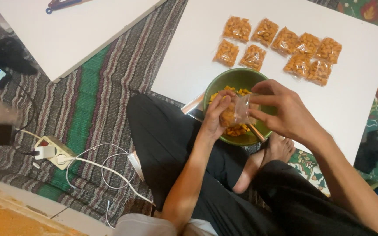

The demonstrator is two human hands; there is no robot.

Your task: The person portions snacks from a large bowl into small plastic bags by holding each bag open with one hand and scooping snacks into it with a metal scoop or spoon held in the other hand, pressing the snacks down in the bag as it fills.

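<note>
— What's nearest the camera?

— Crossed legs in black trousers (184,148) and a bare foot (273,153), on a striped rug (97,100).

— And the hands?

— Both are closed on a small clear bag (238,111), held just above a green bowl (237,78). The left hand (217,116) pinches its left side; the right hand (285,111) grips its right side and top edge with the fingertips.

— Which way does the bag run?

— It looks roughly upright, orange snacks in the lower part, mouth towards the top; its long axis is hard to tell behind the fingers.

— The bowl?

— At the near edge of a white table (355,96), with loose orange snacks (235,91) inside.

— Farther back?

— Nine filled bags (281,46) lying flat in two rows. Off to the left, a power strip (53,150) with white cables.
</note>
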